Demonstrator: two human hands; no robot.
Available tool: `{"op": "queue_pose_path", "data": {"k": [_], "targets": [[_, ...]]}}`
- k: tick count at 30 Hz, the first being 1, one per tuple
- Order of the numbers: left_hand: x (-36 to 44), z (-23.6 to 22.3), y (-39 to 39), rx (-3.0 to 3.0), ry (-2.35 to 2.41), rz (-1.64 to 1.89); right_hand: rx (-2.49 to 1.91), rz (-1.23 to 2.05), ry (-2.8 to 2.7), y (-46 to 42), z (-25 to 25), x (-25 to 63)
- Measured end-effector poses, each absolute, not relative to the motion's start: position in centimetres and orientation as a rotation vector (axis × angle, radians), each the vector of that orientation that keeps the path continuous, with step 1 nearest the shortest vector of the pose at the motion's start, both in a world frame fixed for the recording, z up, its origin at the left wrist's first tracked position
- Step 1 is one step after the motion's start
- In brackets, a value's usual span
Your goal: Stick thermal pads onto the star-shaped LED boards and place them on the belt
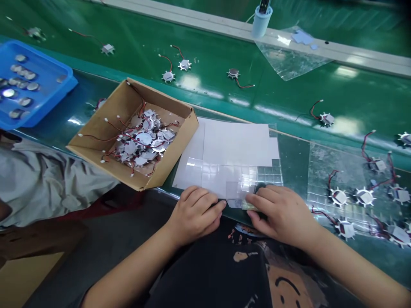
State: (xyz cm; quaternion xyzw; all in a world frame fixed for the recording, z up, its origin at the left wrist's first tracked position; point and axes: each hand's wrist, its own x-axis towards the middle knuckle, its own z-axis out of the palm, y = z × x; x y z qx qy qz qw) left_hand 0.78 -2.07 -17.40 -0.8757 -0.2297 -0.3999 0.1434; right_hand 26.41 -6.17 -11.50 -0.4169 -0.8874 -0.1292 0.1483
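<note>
A white backing sheet [236, 143] lies at the table's near edge, and a clear film [265, 174] cut into small squares lies over its near part. My left hand [197, 211] is closed at the sheet's near edge, its fingers curled together; what they hold, if anything, is hidden. Facing it, my right hand [279, 209] pinches the film's near edge between thumb and fingers. Small greyish square pieces [234, 203] show between the two hands. To the left stands an open cardboard box [170, 171] holding several round, spiked metal parts [144, 139] with red and black wires.
A blue tray [61, 96] with round metal discs stands at far left, near another person's grey clothing [48, 175]. Several wired parts [365, 196] lie at right on clear film; more are spread across the green surface [208, 38]. A light-blue cup [261, 21] stands on the back rail.
</note>
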Motion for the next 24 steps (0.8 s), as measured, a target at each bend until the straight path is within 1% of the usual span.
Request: {"op": "queue_pose_path", "data": {"k": [24], "targets": [[0.54,-17.53,-1.57,-2.535,-0.635,-1.17,-1.154,-0.32,-2.508,-5.43,-11.69,26.41]]}}
